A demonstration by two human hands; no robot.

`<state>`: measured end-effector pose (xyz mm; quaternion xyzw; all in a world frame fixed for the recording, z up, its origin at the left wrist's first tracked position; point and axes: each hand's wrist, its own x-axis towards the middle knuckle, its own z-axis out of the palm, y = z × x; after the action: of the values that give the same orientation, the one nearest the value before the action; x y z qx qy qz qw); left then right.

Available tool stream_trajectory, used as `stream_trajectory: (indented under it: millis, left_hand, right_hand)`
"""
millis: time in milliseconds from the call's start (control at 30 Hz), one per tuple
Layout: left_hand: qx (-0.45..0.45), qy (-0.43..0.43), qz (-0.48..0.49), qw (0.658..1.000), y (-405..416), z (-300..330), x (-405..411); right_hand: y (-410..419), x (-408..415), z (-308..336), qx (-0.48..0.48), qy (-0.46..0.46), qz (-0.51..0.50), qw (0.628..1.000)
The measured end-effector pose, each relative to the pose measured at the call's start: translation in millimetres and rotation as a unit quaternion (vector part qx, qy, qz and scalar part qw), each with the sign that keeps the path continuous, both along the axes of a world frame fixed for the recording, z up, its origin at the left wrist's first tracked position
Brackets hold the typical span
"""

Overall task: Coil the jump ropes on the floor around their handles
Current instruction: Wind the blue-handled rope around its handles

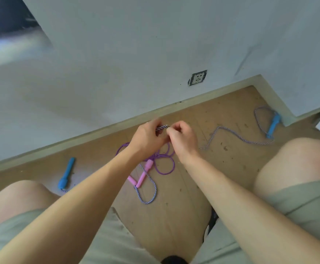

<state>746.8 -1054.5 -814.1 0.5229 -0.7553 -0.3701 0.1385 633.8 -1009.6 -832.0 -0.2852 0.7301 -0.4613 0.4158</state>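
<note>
the left hand (147, 138) and the right hand (182, 137) were held close together above the floor (174, 216), near the wall (117, 73). both had their fingers curled, pinching a short bit of the striped rope (231, 132) between them. that rope ran along the floor to a blue handle (273, 125) by the corner. another blue handle (66, 174) lay on the left. below the hands sat the purple rope (166, 164) in loose loops, with its two pink handles (143, 175) touching at one end.
</note>
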Motion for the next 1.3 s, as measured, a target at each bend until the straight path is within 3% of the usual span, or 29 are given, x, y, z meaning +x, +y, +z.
stream_trajectory:
  millis: [67, 200, 233, 267, 300, 333, 400, 467, 533, 600, 667, 800, 900, 1033, 1133, 1200, 1300]
  left_hand:
    - [-0.026, 0.03, 0.0, 0.999, -1, 20, -1]
    - [-0.112, 0.123, -0.029, 0.986, 4, 69, -7]
    - [-0.119, 0.143, -0.037, 0.982, 8, 82, -9]
    - [-0.106, 0.169, -0.041, 0.979, 13, 96, -12]
    - [-0.055, 0.207, -0.037, 0.976, 19, 112, -16]
    - [0.021, 0.256, -0.04, 0.966, 24, 126, -19]
    - [0.115, 0.317, -0.042, 0.941, 28, 150, -24]
    - [0.122, 0.351, -0.015, 0.928, 24, 163, -25]
    - [0.074, 0.323, 0.017, 0.943, 9, 159, -15]
    - [-0.057, 0.204, 0.013, 0.977, -6, 141, 6]
    - [-0.147, 0.06, -0.032, 0.987, -16, 116, 33]
    - [-0.104, -0.129, -0.197, 0.966, -12, 72, 73]
    - [-0.087, -0.217, -0.24, 0.942, -10, 59, 81]
    - [-0.063, -0.113, -0.126, 0.984, -12, 58, 60]
    - [-0.122, -0.055, -0.153, 0.979, -12, 57, 37]
    - [-0.14, -0.011, -0.167, 0.976, -11, 55, 28]
    - [-0.134, -0.023, -0.115, 0.984, -21, 46, 30]
  right_hand:
    - [6, 0, 12, -0.024, 0.015, -0.001, 1.0]
    - [13, 4, 38, -0.036, 0.047, 0.245, 0.968]
    - [10, 7, 44, -0.037, 0.027, 0.244, 0.969]
    - [7, 11, 60, 0.003, -0.038, 0.225, 0.974]
    - [8, 13, 63, -0.048, 0.133, 0.238, 0.961]
    - [4, 11, 63, 0.044, 0.011, 0.239, 0.97]
    - [15, 12, 70, 0.044, 0.088, 0.36, 0.928]
    - [13, 0, 72, 0.03, 0.191, 0.358, 0.914]
    - [6, -22, 75, 0.032, 0.2, 0.346, 0.916]
    - [1, -49, 85, 0.025, 0.271, 0.342, 0.899]
    - [-1, -72, 96, 0.03, 0.28, 0.349, 0.894]
    - [-1, -79, 108, 0.019, 0.239, 0.408, 0.881]
    - [-6, -61, 116, -0.029, 0.251, 0.436, 0.864]
    - [-13, -48, 118, -0.036, 0.265, 0.49, 0.83]
    - [-16, -38, 111, -0.036, 0.269, 0.516, 0.813]
    - [-22, -32, 107, -0.044, 0.267, 0.509, 0.817]
    - [-36, -36, 101, -0.045, 0.274, 0.454, 0.847]
